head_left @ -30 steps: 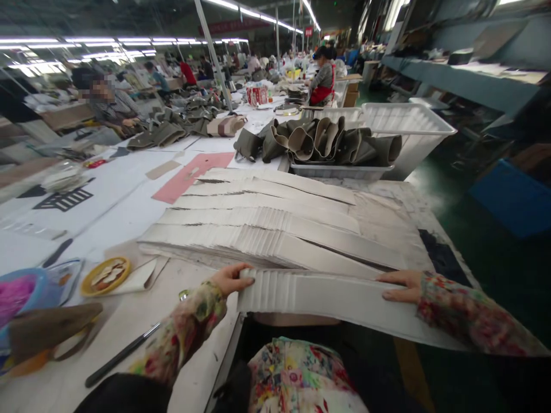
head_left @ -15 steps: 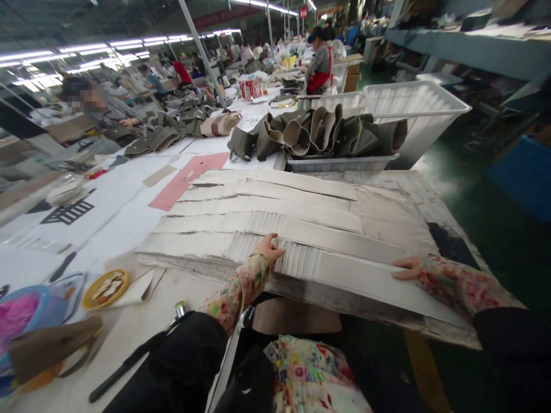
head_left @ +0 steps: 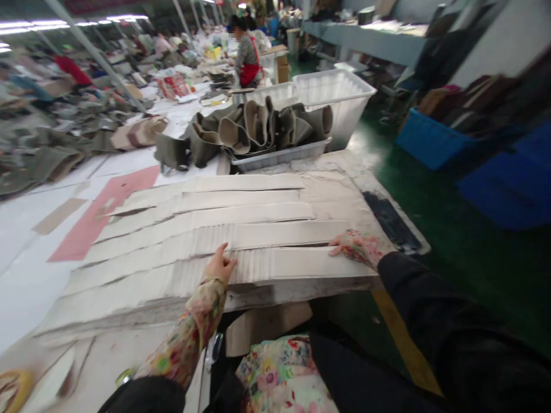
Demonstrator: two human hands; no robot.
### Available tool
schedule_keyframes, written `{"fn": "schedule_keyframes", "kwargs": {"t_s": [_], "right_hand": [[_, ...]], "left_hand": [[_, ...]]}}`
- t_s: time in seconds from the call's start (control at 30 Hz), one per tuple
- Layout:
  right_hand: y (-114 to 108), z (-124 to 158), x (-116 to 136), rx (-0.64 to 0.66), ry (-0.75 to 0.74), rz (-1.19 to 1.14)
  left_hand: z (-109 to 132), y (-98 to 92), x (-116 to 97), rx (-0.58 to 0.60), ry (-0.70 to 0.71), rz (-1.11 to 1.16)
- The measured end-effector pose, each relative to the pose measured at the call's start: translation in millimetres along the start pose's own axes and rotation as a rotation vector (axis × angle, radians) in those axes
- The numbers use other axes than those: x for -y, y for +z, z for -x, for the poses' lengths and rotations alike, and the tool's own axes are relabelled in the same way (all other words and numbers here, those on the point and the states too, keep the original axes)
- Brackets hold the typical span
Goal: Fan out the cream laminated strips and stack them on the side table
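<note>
Off-white flat strips (head_left: 316, 265) lie fanned out in several overlapping rows on a worn board. My left hand (head_left: 219, 266) is over the fanned edges of the nearest row, index finger stretched out and thumb apart; whether its fingertips press on the strips I cannot tell. At the right end of the same row, my right hand (head_left: 344, 244) lies with its fingers extended on the top strip's far corner. Just beyond my hands is a second fanned row (head_left: 293, 234). Neither hand has anything lifted in it.
Behind the rows, a grey tray (head_left: 284, 155) holds curled dark olive pieces. White plastic bins (head_left: 336, 92) stand past it. A pink sheet (head_left: 107, 209) lies on the left. Blue crates (head_left: 434, 140) sit on the green floor. A person in a red apron (head_left: 249, 63) works further back.
The view has swung to the right, so the rows appear further left. My right hand has moved closer to my left and sits at the top strip's far right corner.
</note>
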State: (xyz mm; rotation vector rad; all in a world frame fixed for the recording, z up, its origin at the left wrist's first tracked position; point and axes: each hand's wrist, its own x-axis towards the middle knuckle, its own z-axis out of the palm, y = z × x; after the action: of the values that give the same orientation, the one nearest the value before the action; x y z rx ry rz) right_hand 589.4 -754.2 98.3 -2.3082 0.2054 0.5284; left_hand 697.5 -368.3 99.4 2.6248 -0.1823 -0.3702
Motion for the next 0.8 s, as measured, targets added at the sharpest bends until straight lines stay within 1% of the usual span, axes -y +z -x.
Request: {"fn": "schedule_keyframes", "kwargs": {"t_s": [0.07, 0.1, 0.13, 0.17, 0.23, 0.33, 0.4, 0.47, 0.53, 0.6, 0.63, 0.7, 0.8], "right_hand": [[3, -7, -4, 0.036, 0.015, 0.003], [5, -11, -8, 0.050, 0.028, 0.020], [7, -16, -13, 0.036, 0.027, 0.038], [11, -19, -19, 0.002, 0.018, 0.063], [21, -22, -27, -0.110, -0.019, 0.125], [42, -18, -34, -0.298, -0.068, 0.215], [57, -15, -36, -0.394, -0.059, 0.258], [71, -13, -38, -0.460, -0.025, 0.286], [82, -13, -42, -0.502, 0.004, 0.304], [91, -14, -46, -0.529, 0.024, 0.314], [94, -15, -48, -0.538, 0.031, 0.316], [100, -16, -49, -0.539, 0.032, 0.319], [108, -18, -46, -0.507, -0.005, 0.331]], "left_hand": [[-2, 3.3, 2, -0.047, 0.009, -0.073], [-3, 5.1, 3, -0.049, 0.015, -0.108], [-4, 6.9, 5, -0.047, 0.034, -0.134], [-5, 8.3, 7, -0.041, 0.062, -0.158], [-6, 10.0, 10, -0.047, 0.142, -0.212], [-6, 10.4, 14, -0.155, 0.266, -0.352], [-6, 12.0, 11, -0.230, 0.347, -0.457], [-3, 17.5, 2, -0.242, 0.458, -0.507], [3, 27.4, -13, -0.196, 0.602, -0.479], [14, 40.2, -31, -0.118, 0.740, -0.420], [19, 46.8, -39, -0.074, 0.785, -0.403], [29, 58.1, -51, 0.016, 0.808, -0.410], [38, 66.8, -57, 0.095, 0.746, -0.443]]}}
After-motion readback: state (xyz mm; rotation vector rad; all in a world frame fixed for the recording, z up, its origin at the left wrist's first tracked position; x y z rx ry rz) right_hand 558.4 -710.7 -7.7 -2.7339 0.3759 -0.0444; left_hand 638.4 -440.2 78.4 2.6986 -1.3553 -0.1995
